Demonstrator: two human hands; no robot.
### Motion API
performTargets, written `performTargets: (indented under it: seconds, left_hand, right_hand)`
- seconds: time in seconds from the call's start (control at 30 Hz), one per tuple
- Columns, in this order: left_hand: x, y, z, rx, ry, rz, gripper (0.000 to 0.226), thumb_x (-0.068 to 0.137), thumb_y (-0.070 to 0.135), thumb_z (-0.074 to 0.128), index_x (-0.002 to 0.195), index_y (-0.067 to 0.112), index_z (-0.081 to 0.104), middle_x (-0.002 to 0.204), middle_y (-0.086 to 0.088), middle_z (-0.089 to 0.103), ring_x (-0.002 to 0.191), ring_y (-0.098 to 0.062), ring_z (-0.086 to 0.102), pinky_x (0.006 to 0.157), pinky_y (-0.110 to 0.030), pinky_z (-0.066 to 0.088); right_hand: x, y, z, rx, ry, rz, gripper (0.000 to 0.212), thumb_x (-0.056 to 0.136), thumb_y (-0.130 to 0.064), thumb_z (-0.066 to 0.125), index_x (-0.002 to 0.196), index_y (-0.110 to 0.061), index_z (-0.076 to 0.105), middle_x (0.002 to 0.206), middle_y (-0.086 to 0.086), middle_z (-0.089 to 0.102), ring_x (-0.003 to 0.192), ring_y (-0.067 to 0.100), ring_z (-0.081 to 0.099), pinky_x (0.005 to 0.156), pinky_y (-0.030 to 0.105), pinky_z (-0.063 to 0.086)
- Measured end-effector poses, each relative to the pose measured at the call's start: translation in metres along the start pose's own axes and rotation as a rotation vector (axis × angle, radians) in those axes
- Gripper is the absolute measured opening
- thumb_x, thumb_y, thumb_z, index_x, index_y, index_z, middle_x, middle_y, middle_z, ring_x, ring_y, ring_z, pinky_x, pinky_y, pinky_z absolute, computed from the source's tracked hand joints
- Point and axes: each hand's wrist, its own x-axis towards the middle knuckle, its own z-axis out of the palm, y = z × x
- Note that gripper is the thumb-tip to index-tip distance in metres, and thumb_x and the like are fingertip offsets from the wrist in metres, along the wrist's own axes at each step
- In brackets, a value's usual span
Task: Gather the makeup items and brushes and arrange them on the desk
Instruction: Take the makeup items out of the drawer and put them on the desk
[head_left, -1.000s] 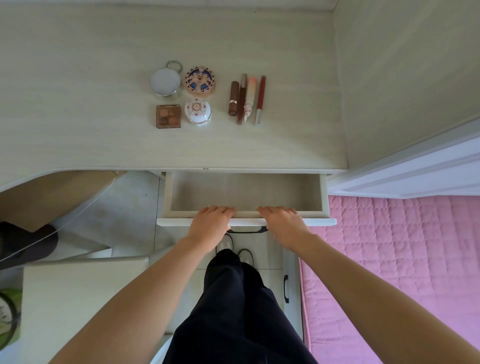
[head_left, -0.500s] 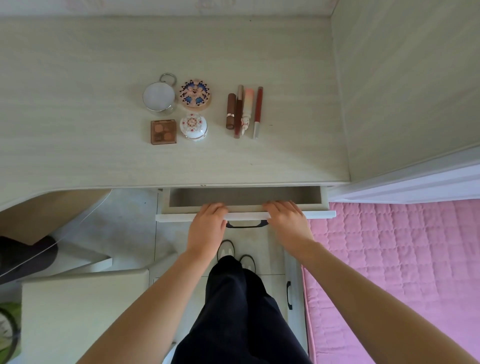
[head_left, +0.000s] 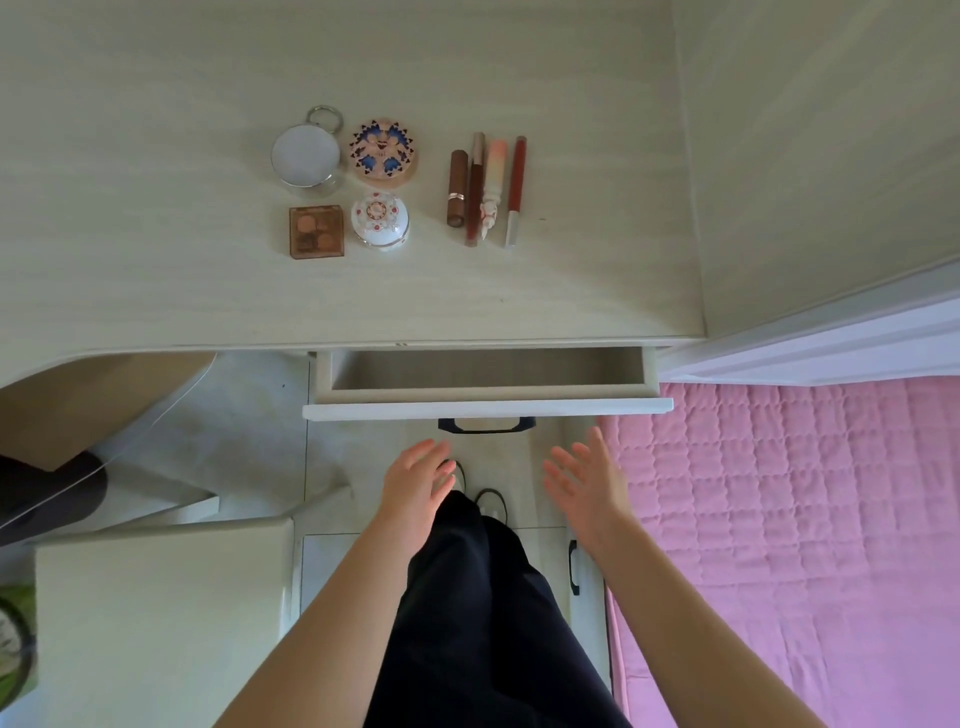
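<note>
We hold our left hand (head_left: 415, 480) and right hand (head_left: 587, 483) empty, fingers spread wide, just below the drawer (head_left: 488, 408). Compacts (head_left: 345, 182) and sticks (head_left: 488, 189) lie mid-desk (head_left: 130, 234), well apart from both hands.

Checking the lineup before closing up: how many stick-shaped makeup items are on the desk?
4, side by side right of the compacts: brown lipstick, dark red pencil, peach tube, red stick. None appears hidden.
</note>
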Motion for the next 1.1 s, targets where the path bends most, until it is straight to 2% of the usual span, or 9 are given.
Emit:
performTargets:
  seconds: [0.07,0.17,0.3,0.43,0.53,0.7,0.83,0.97,1.1]
  left_hand:
    - [0.004,0.004,0.002,-0.116,-0.096,-0.044,0.051,0.096,0.012,0.054,0.144,0.012,0.036,0.138,-0.009,0.048,0.123,-0.025,0.052,0.095,-0.029,0.049]
    - [0.008,0.014,0.006,-0.357,-0.081,-0.095,0.064,0.091,0.032,0.063,0.146,0.025,0.031,0.15,-0.007,0.033,0.133,-0.034,0.041,0.109,-0.045,0.037]
    - [0.012,0.036,0.007,-0.614,-0.026,-0.107,0.081,0.085,0.056,0.061,0.15,0.031,0.018,0.154,-0.008,0.027,0.137,-0.043,0.031,0.106,-0.054,0.038]
    - [0.012,0.051,0.014,-0.695,0.055,-0.131,0.069,0.094,0.053,0.048,0.151,0.03,0.016,0.157,-0.012,0.021,0.143,-0.044,0.016,0.099,-0.06,0.041]
    - [0.009,0.058,0.023,-0.725,0.087,-0.131,0.066,0.096,0.051,0.044,0.151,0.032,0.014,0.157,-0.014,0.017,0.142,-0.046,0.014,0.099,-0.061,0.04]
    - [0.005,0.072,0.037,-0.584,0.144,-0.096,0.059,0.102,0.033,0.043,0.151,0.033,0.01,0.156,-0.008,0.024,0.14,-0.035,0.03,0.091,-0.045,0.049]
    - [0.014,0.086,0.041,-0.515,0.104,-0.122,0.06,0.103,0.042,0.033,0.152,0.013,0.012,0.154,-0.014,0.027,0.137,-0.035,0.036,0.088,-0.039,0.05]
    - [0.017,0.1,0.046,-0.774,0.054,-0.14,0.058,0.103,0.038,0.035,0.152,0.024,0.008,0.157,-0.013,0.02,0.135,-0.05,0.03,0.099,-0.064,0.037]
    - [0.022,0.106,0.047,-0.828,0.019,-0.154,0.058,0.103,0.037,0.034,0.152,0.028,0.005,0.158,-0.011,0.015,0.136,-0.05,0.027,0.1,-0.067,0.033]
  right_hand:
    - [0.006,-0.002,0.006,0.15,-0.039,0.062,0.069,0.094,-0.052,0.047,0.143,-0.006,0.034,0.136,0.017,0.051,0.116,0.036,0.056,0.099,0.046,0.045]
    - [0.012,-0.008,0.017,0.274,-0.046,0.076,0.08,0.09,-0.059,0.049,0.149,-0.013,0.023,0.144,0.019,0.042,0.117,0.042,0.054,0.1,0.051,0.045]
    - [0.014,-0.026,0.033,0.256,-0.016,0.02,0.068,0.091,-0.051,0.054,0.146,-0.018,0.029,0.14,0.018,0.043,0.111,0.042,0.057,0.094,0.054,0.049]
    - [0.013,-0.04,0.04,0.233,0.034,-0.057,0.021,0.1,-0.011,0.044,0.118,-0.002,0.046,0.127,0.028,0.054,0.099,0.043,0.063,0.08,0.054,0.054]
    - [0.012,-0.047,0.041,0.28,0.094,-0.071,0.034,0.098,0.002,0.041,0.131,-0.005,0.044,0.12,0.026,0.06,0.1,0.043,0.064,0.078,0.059,0.054]
    - [0.013,-0.057,0.049,0.262,0.155,-0.038,0.035,0.096,0.003,0.047,0.13,-0.004,0.047,0.113,0.024,0.064,0.095,0.042,0.066,0.081,0.06,0.053]
    - [0.015,-0.068,0.066,0.237,0.187,-0.029,0.029,0.097,-0.002,0.049,0.126,0.002,0.047,0.12,0.024,0.062,0.088,0.044,0.065,0.08,0.057,0.054]
    - [0.021,-0.079,0.076,0.249,0.173,-0.019,0.036,0.102,-0.004,0.035,0.137,-0.001,0.042,0.136,0.023,0.051,0.111,0.045,0.058,0.086,0.055,0.051]
    - [0.023,-0.083,0.08,0.231,0.16,-0.025,0.038,0.103,-0.005,0.029,0.14,-0.002,0.04,0.14,0.022,0.046,0.118,0.043,0.054,0.08,0.053,0.05]
